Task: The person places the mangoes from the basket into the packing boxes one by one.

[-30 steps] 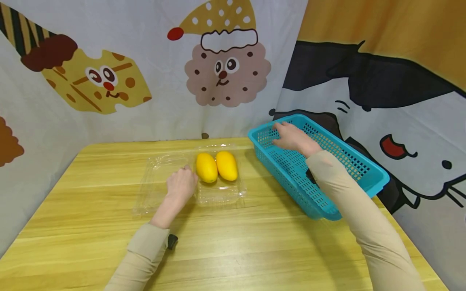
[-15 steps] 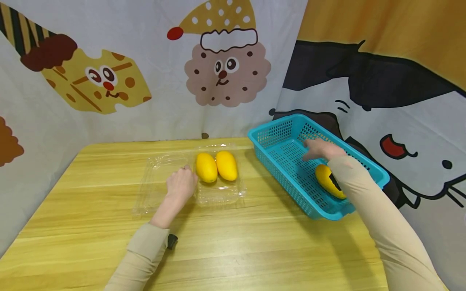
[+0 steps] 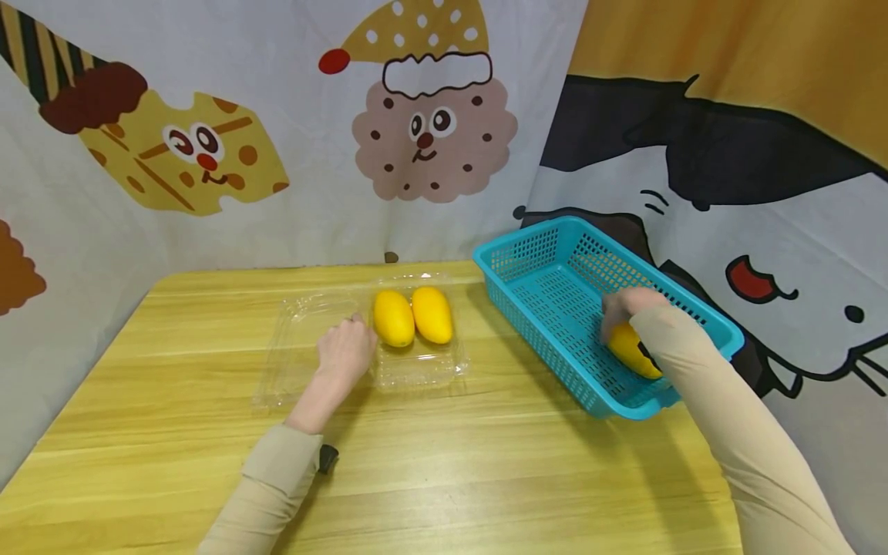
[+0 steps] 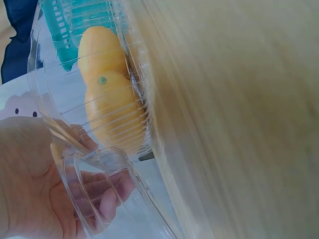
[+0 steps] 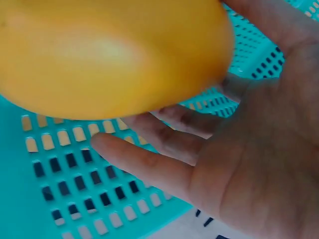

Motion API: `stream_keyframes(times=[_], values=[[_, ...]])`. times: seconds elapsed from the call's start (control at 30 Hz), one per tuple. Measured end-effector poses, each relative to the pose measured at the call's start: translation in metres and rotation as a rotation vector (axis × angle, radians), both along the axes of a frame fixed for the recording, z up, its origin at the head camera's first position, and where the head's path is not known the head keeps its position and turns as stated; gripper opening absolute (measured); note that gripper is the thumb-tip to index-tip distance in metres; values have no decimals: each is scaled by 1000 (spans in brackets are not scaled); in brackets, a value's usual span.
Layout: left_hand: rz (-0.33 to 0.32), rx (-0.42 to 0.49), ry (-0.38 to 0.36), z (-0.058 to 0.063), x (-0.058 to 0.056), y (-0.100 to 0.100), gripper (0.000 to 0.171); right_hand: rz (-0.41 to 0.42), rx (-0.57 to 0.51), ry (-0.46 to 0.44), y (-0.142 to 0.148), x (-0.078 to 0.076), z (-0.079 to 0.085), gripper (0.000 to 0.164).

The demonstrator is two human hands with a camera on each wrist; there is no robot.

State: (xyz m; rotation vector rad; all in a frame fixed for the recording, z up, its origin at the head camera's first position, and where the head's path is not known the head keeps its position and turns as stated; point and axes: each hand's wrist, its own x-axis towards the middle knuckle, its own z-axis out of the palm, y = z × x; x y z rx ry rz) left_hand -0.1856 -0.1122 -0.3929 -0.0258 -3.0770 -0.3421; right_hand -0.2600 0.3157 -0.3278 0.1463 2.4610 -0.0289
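My left hand (image 3: 347, 348) grips the hinge side of an opened clear plastic clamshell box (image 3: 416, 375); in the left wrist view its fingers (image 4: 107, 204) curl behind the plastic. Two yellow mangoes (image 3: 393, 318) lie side by side in the box's right half. Inside the blue basket (image 3: 548, 339), my right hand (image 3: 627, 304) holds one end of another mango (image 3: 633, 353). The right wrist view shows that mango (image 5: 114, 55) close up, with the thumb on one side and several fingers (image 5: 144, 162) at the other. The sleeve hides part of it.
The basket stands at the right of the wooden table (image 3: 444, 478), near the patterned curtain (image 3: 291, 239). The box's lid half (image 3: 298, 347) lies flat at the left. A small black object (image 3: 327, 459) shows beside the left cuff.
My right hand has drawn back from the basket's far end toward the near end, uncovering the mango there, and its fingers have come down around it. My left hand stays put.
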Motion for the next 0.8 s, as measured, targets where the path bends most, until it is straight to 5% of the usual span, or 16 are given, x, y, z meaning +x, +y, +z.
stream_keyframes(times=[0.27,0.43,0.8], values=[[-2,-3,3,0,0,0,38,-48,31,-35,8,1,-9,104],[-5,1,10,0,0,0,35,-49,58,-1,7,6,-8,106],[-12,-7,29,0,0,0,35,-17,106,33,6,7,-10,69]])
